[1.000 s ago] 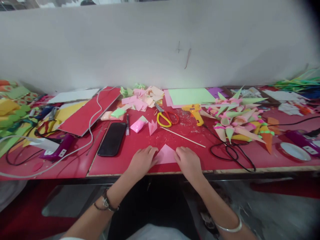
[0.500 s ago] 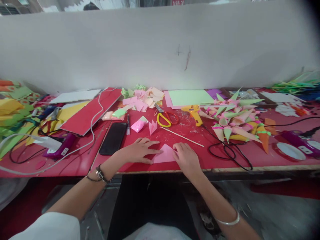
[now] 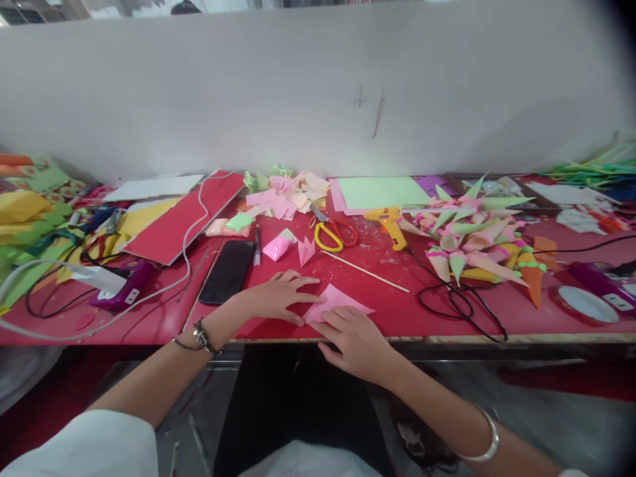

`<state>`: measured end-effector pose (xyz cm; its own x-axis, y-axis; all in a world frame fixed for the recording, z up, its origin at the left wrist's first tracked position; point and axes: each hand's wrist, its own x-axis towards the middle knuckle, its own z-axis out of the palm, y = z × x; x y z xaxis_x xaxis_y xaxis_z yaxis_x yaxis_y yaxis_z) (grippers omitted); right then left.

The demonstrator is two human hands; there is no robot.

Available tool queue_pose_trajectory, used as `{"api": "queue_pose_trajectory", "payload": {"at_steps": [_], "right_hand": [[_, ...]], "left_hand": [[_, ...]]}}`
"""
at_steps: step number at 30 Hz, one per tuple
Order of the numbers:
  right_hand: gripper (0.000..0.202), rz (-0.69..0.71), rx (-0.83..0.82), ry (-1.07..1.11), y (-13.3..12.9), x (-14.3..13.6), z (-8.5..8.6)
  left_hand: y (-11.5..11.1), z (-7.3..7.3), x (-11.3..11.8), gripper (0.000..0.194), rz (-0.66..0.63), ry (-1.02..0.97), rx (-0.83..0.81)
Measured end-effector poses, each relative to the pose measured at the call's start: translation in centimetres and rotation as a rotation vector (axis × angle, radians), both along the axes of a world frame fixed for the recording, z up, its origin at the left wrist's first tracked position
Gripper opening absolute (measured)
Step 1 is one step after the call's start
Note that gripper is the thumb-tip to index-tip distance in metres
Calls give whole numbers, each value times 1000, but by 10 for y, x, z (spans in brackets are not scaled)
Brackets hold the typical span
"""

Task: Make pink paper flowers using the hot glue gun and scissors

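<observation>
A sheet of pink paper (image 3: 340,296) lies on the red table near its front edge, one pointed corner reaching right. My left hand (image 3: 281,296) rests with fingers stretched over the paper's left side. Across its lower part lies my right hand (image 3: 354,338), fingers extended flat and covering some of the sheet. Just beyond are a small folded pink paper piece (image 3: 306,251), a bag of pink beads (image 3: 279,246) and a thin wooden stick (image 3: 368,271).
A black phone (image 3: 227,272) lies left of my hands. Yellow-and-red scissors (image 3: 328,236) and a yellow glue gun (image 3: 390,226) lie behind, the gun's cord coiling rightward. Paper flowers (image 3: 470,232) are heaped at right. A purple power strip (image 3: 124,288) sits at left.
My right hand has moved from the paper's right edge down and left onto its lower part, uncovering the right corner. My left hand stays in place. The view has shifted slightly.
</observation>
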<state>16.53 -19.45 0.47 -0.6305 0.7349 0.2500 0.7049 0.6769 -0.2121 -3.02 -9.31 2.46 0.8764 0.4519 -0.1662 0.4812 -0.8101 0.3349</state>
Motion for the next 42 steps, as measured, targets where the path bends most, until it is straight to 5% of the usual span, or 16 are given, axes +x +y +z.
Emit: {"api": "queue_pose_trajectory", "payload": {"at_steps": [22, 29, 32, 35, 39, 42], "right_hand": [[25, -382, 122, -75, -18, 80, 3], [23, -321, 88, -53, -3, 62, 13], [48, -153, 48, -14, -3, 40, 2], [45, -38, 101, -7, -6, 26, -15], [21, -54, 148, 112, -9, 25, -21], [23, -25, 141, 105, -3, 29, -11]], "left_hand": [[0, 4, -9, 56, -80, 102, 22], [-15, 3, -8, 44, -127, 24, 187], [-39, -9, -1, 48, -47, -55, 265], [-65, -23, 7, 61, 49, -121, 358], [-82, -29, 14, 25, 141, -182, 517], [-80, -23, 19, 19, 166, -238, 582]]}}
